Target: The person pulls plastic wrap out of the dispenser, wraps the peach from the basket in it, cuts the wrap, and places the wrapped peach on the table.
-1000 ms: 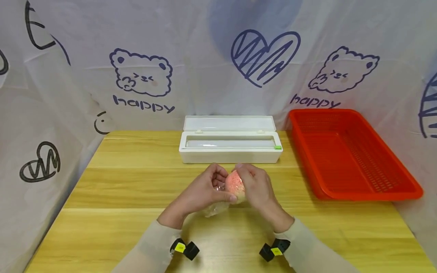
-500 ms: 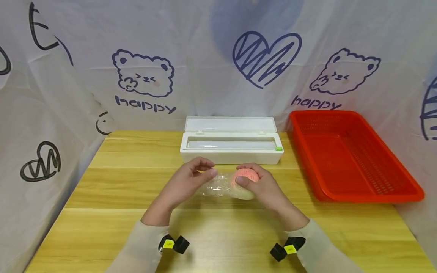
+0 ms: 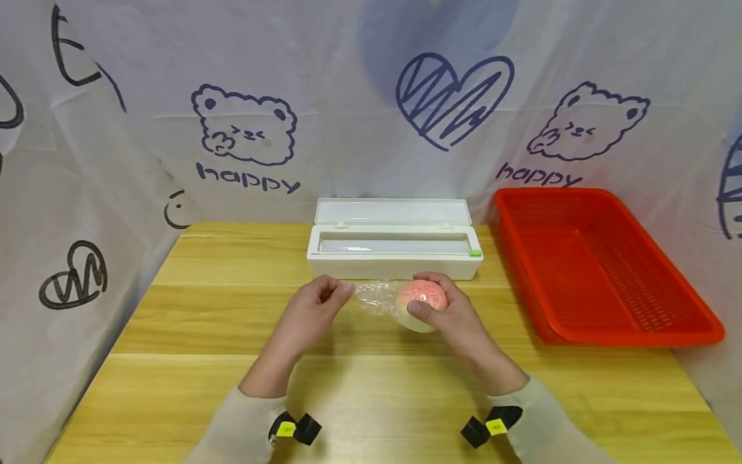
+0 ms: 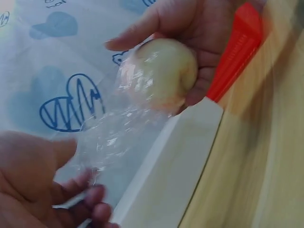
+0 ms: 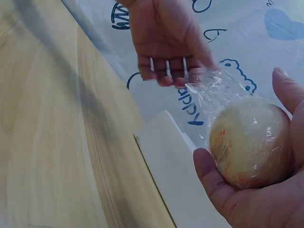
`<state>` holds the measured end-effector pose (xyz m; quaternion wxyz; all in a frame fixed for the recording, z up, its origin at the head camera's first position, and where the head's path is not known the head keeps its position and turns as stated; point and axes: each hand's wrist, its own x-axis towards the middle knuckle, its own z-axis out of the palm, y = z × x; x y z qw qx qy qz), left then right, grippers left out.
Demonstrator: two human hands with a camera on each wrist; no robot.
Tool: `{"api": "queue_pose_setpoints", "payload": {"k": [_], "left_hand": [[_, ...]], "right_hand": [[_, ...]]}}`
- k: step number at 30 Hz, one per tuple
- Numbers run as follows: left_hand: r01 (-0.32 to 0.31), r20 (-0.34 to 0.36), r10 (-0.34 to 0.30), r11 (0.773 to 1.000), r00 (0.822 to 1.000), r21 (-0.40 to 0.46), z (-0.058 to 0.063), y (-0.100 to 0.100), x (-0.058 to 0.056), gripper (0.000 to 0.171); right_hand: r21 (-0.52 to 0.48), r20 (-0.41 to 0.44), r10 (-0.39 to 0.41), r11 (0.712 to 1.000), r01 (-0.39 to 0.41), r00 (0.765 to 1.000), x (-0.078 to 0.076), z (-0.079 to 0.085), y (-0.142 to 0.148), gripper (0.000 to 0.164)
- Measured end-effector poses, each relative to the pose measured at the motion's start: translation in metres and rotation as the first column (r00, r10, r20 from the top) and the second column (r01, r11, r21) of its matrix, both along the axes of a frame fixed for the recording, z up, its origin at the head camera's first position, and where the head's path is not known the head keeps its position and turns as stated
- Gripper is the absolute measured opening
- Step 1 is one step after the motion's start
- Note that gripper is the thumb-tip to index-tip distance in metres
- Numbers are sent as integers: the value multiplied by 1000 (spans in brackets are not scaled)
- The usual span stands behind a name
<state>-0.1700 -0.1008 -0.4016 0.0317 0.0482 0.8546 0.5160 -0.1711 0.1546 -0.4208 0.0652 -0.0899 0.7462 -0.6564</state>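
Observation:
A peach (image 3: 428, 294), pink on top and cream below, is held up over the table in my right hand (image 3: 464, 319), with the thumb across its near side. Clear cling film (image 3: 377, 298) covers it and stretches off to the left as a loose, wrinkled tail. My left hand (image 3: 307, 316) pinches the end of that tail between thumb and fingers. In the left wrist view the film (image 4: 111, 137) runs from the peach (image 4: 168, 71) to the left fingers. The right wrist view shows fingers and thumb curved round the wrapped peach (image 5: 254, 142).
Behind the hands stands a white cling film box (image 3: 394, 267), its lid (image 3: 394, 211) raised, with a roll inside and a green slider (image 3: 475, 253) at the right end. A red plastic basket (image 3: 524, 290) sits at the right of the wooden table (image 3: 203, 322). A printed cloth hangs behind.
Both hands were together at the peach; my left hand has since drawn away leftward, pulling the film out into a tail. The peach has shifted slightly right in my right hand.

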Motion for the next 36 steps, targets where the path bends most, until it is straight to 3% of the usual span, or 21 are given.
{"api": "queue_pose_setpoints", "payload": {"k": [6, 13, 18, 22, 25, 30, 33, 36], "left_hand": [[-116, -131, 131, 986, 983, 116, -2, 8, -5, 28], [-129, -286, 128, 992, 950, 16, 4, 4, -7, 30], [-79, -214, 88, 996, 973, 51, 10, -3, -8, 32], [-84, -147, 96, 993, 985, 82, 11, -3, -7, 35], [-79, -124, 92, 991, 988, 104, 12, 4, -6, 47], [-51, -87, 52, 999, 995, 9, 11, 17, -5, 62], [-76, -97, 73, 997, 993, -28, 7, 20, -6, 53], [-111, -171, 98, 991, 980, -72, 4, 20, -7, 46]], "right_hand": [[-38, 43, 53, 998, -51, 998, 6, -3, -2, 61], [-258, 124, 109, 963, -74, 986, 13, -5, -6, 57], [-364, 136, 123, 929, -66, 983, 14, -3, -7, 53], [-351, 137, 108, 935, -54, 985, 14, -5, -8, 51], [-313, 136, 88, 949, -42, 987, 14, -6, -8, 51], [-256, 117, 92, 965, -59, 989, 16, -6, -10, 54], [-249, 110, 102, 966, -72, 989, 16, -5, -11, 55], [-245, 109, 96, 967, -67, 989, 18, -4, -11, 54]]}}
